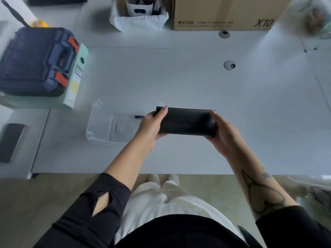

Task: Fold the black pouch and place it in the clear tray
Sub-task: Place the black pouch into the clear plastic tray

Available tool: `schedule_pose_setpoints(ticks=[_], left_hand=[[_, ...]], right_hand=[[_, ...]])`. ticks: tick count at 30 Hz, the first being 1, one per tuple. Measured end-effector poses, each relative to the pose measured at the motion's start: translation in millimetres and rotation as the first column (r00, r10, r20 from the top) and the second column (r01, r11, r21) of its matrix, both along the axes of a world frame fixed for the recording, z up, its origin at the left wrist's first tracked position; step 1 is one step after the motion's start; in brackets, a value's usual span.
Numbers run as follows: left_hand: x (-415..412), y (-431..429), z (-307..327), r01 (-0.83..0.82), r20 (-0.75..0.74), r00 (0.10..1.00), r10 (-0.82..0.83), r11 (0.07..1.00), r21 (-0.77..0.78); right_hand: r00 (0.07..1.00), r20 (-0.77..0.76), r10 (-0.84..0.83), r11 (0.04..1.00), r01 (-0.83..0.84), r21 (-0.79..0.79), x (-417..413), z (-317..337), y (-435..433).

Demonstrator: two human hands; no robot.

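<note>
Two hands, left hand point(152, 126) and right hand point(223, 135), grip one black pouch point(186, 122) beside one clear tray point(100, 127)

Matt black cloth pouch point(186, 122), clear glossy plastic tray point(100, 129), smooth white table point(179, 83)

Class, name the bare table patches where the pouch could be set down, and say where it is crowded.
Free: between the clear tray and the cable grommet, and right of the right hand. Crowded: the back edge by the cardboard box, and the left by the blue case.
</note>
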State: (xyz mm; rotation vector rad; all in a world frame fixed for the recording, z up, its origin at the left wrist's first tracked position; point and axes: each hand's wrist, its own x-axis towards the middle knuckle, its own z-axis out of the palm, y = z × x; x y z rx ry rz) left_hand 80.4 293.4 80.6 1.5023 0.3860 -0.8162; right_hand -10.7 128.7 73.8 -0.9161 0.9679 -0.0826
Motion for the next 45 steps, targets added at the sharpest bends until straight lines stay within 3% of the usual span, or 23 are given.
schedule_pose_setpoints(ticks=[5,9,15,20,24,29,33,36,38,41,45], left_hand=[[35,56,14,-0.173,0.003,0.985,0.174,0.98,0.093],[62,100,8,-0.181,-0.045,0.98,0.196,0.957,0.227],[95,139,-21,0.125,-0.222,0.973,-0.056,0.942,0.311],[108,143,-25,0.367,-0.336,0.901,-0.275,0.896,0.25],[116,149,-30,0.477,-0.379,0.831,-0.407,0.873,0.107],[128,174,2,0.528,-0.241,0.83,-0.504,0.848,0.047],[145,222,13,0.384,-0.087,0.922,-0.378,0.921,0.067],[145,252,-3,0.218,-0.044,0.976,-0.213,0.958,0.185],[138,266,-22,0.166,-0.084,0.985,-0.15,0.96,0.227],[119,270,-50,0.13,-0.221,0.97,-0.097,0.981,0.141],[94,240,-65,0.093,-0.302,0.949,-0.088,0.996,0.004]], right_hand=[[0.975,0.015,0.223,0.974,-0.222,-0.049,45,20,48],[0.945,0.007,0.326,0.942,-0.325,-0.084,78,25,94],[0.858,-0.293,0.422,0.851,-0.486,-0.197,115,1,141],[0.786,-0.474,0.397,0.825,-0.532,-0.19,122,-18,161],[0.821,-0.462,0.336,0.859,-0.468,-0.206,121,-23,167],[0.904,-0.357,0.237,0.909,-0.335,-0.246,112,-3,153],[0.963,-0.221,0.153,0.942,-0.21,-0.262,93,15,128],[0.967,-0.247,0.057,0.952,-0.127,-0.277,73,10,111],[0.952,-0.304,0.016,0.968,-0.091,-0.233,59,-5,105],[0.915,-0.4,0.052,0.989,-0.104,-0.109,43,-29,109],[0.915,-0.356,0.187,0.982,-0.173,0.071,39,-47,121]])
